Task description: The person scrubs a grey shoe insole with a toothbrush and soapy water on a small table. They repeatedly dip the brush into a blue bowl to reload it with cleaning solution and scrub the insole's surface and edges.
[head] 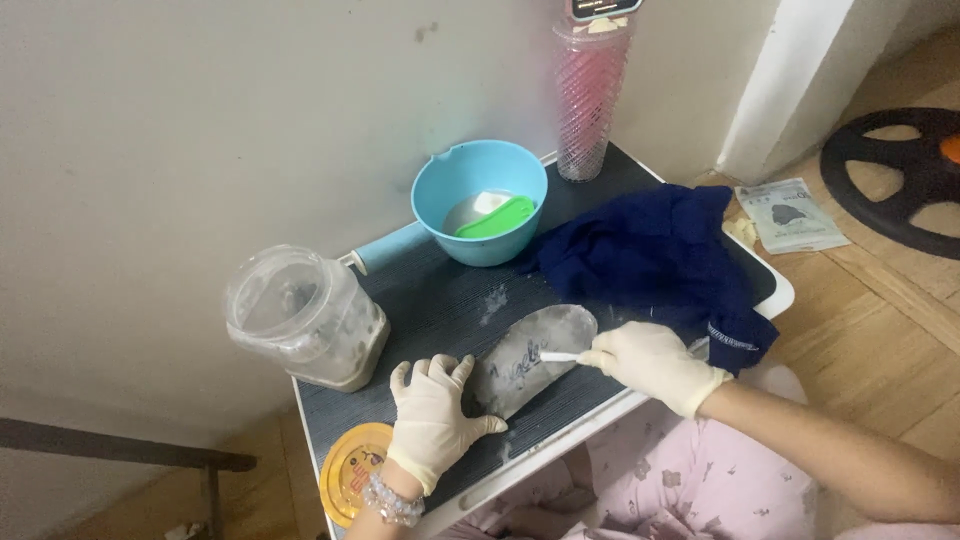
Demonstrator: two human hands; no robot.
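A grey shoe insole (535,352) dusted with white powder lies on the small dark table (440,300). My left hand (432,420), in a pale latex glove with a bead bracelet at the wrist, rests flat on the table and touches the insole's near end. My right hand (655,362), also gloved, pinches a thin white stick-like tool (560,357) whose tip touches the insole's top surface.
A blue scoop-bowl (480,200) with water, a white piece and a green brush stands behind. A clear plastic jar (305,315) of powder sits left, its yellow lid (352,470) at the near corner. A navy cloth (660,255), a pink tumbler (590,95), a paper packet (792,215) and a black weight plate (900,170) lie right.
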